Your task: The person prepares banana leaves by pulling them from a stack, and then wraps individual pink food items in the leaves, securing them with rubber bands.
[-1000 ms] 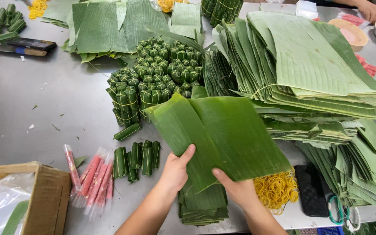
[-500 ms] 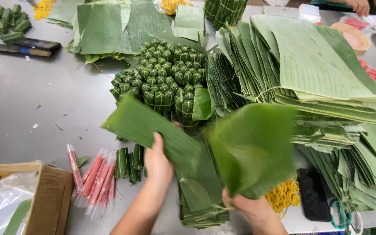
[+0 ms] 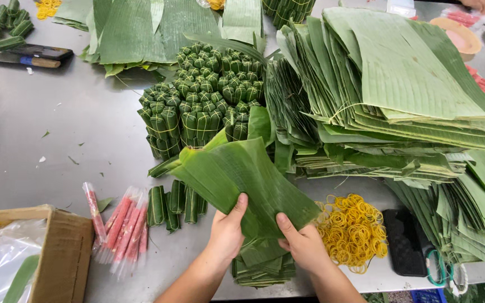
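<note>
Grey metal table (image 3: 74, 123) fills nearly the whole view, dull sheen, soft even light, no hard shadows. Scattered leaf scraps on its bare patch, up and left of the fingers. Far left of the fingers, a cardboard box (image 3: 57, 252) with a clear plastic liner at the near edge. Far up-left, a knife with a dark handle (image 3: 23, 56) lies flat. Far up-right, a round orange bowl (image 3: 456, 33) near the table's back edge. Right of the fingers, past the table's front edge, a sliver of dark floor with a blue crate (image 3: 422, 294). No walls or windows in view.
</note>
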